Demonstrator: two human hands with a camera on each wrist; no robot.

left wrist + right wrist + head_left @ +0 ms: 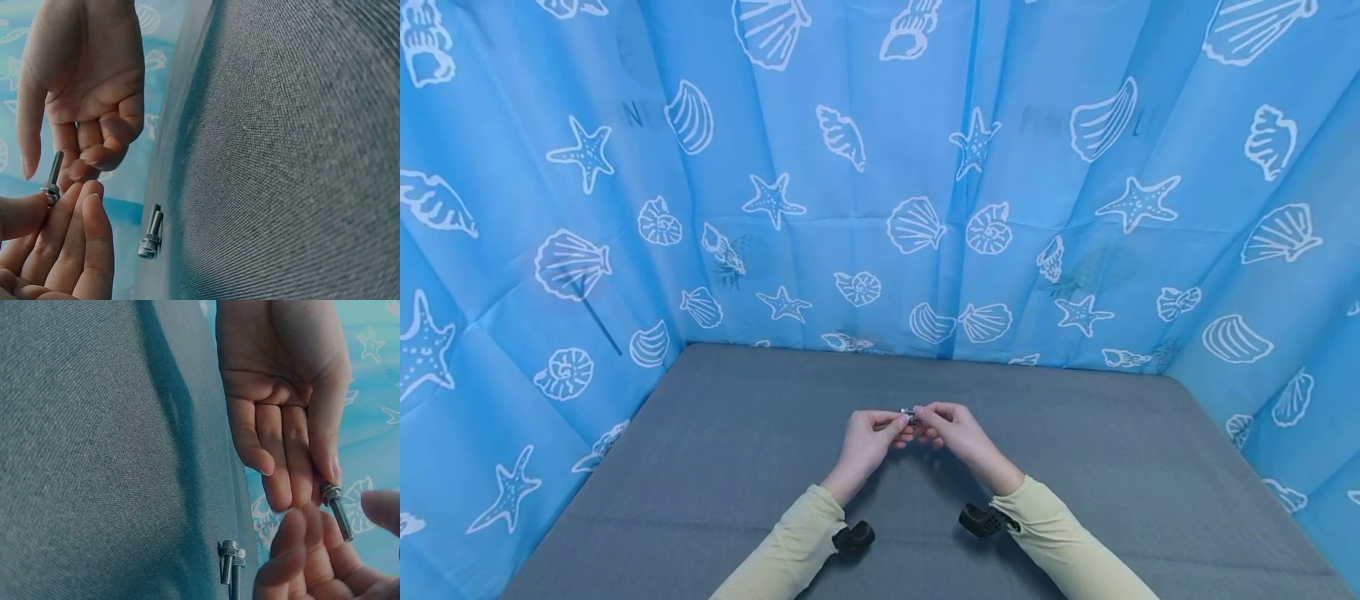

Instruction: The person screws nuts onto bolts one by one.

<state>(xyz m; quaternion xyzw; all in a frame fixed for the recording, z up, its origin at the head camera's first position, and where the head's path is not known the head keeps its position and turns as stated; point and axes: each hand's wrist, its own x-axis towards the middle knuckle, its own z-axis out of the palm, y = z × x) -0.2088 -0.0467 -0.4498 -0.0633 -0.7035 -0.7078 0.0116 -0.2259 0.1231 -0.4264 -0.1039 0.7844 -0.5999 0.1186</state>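
Note:
A metal bolt (55, 169) is pinched near its head between the thumb and fingers of my left hand (867, 442). Its threaded shank sticks out toward my right hand (958, 437), and a nut with what look like washers (333, 492) sits close to the head. My right hand's thumb and fingers are spread around the bolt's free end without gripping it; whether a finger touches it, I cannot tell. Past the hands, two more bolts lie side by side on the grey surface, a nearer bolt (227, 565) and another bolt (238, 575).
Under the hands stretches a grey cloth-covered table (760, 433). A blue curtain (850, 192) with white shells and starfish surrounds it at the back and sides. Each wrist carries a black strapped device, one on the left (854, 539) and one on the right (981, 520).

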